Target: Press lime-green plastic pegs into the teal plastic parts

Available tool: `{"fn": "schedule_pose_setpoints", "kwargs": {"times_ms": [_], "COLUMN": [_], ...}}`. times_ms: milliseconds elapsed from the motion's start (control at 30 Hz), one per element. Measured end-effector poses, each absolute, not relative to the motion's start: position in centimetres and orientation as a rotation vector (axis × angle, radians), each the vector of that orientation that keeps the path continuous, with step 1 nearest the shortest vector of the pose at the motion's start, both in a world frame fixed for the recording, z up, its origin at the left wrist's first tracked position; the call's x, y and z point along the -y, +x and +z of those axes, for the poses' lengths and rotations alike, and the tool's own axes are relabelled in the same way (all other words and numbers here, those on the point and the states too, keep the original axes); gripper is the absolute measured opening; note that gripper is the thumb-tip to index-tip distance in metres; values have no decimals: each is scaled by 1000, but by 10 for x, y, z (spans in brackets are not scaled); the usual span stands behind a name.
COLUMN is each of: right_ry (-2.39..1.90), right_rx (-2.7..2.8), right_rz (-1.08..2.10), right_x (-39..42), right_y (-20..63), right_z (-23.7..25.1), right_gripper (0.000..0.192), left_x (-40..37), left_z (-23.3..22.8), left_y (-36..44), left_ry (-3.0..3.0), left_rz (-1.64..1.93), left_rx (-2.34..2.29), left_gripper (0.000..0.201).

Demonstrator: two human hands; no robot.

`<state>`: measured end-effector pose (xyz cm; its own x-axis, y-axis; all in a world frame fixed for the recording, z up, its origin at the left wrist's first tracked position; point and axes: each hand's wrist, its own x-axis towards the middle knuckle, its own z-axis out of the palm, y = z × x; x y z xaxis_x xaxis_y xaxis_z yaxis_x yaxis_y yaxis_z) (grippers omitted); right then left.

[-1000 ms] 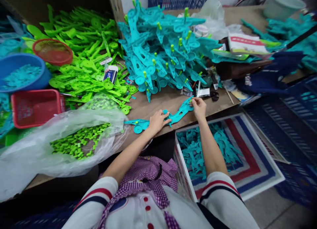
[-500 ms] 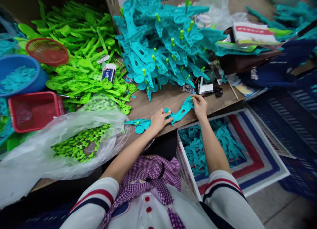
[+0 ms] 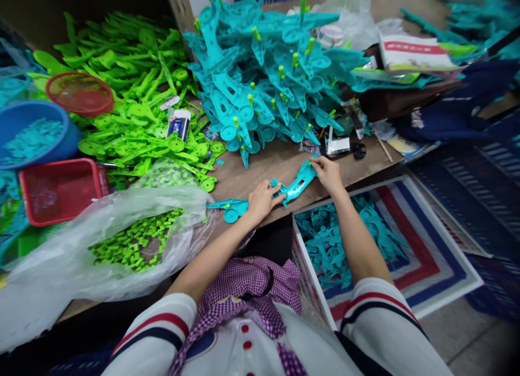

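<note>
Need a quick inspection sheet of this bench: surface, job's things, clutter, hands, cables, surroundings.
Surface: brown table, mostly covered, bare patch near the hands.
Job's things: one long teal plastic part lying flat on the table near its front edge.
Clutter: teal parts pile with green pegs; green parts pile; clear bag of green pegs; blue bowl; red basket; red round sieve; booklet.
Hands: left hand pressing on the part's middle; right hand pinching its far end with the fingers.
Cables: nothing seen.
Surroundings: striped bin of teal parts beside the table; blue crates on the right.
</note>
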<state>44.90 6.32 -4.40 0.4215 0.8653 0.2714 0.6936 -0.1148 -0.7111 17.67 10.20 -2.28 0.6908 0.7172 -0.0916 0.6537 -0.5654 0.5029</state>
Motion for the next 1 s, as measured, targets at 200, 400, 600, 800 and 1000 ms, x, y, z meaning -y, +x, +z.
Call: {"fn": "schedule_pose_setpoints", "kwargs": {"times_ms": [200,400,600,800,1000], "right_ry": [-2017,-2037,-1949,-1911,-1652], "right_rx": [1487,1499,2008,2260,2143], "right_rz": [296,199,128,336,99], "right_x": [-74,-57,-5,-24,16], "right_y": [452,441,383,366,379], "right_z": [-36,-28,-19,-20,2], "right_gripper": [24,36,67,57,52], "left_x": [-99,-99,-96,-62,-80], "left_z": [-31,-33,-29,23,32], "left_y": [178,174,178,99,-68], "left_ry": [2417,2408,2271,2339,2465], "left_rz": [208,247,451,1046,1182], "left_rx": [-1063,-1061,-1048,-798,-1451], "left_gripper": [45,43,52,41,45]}}
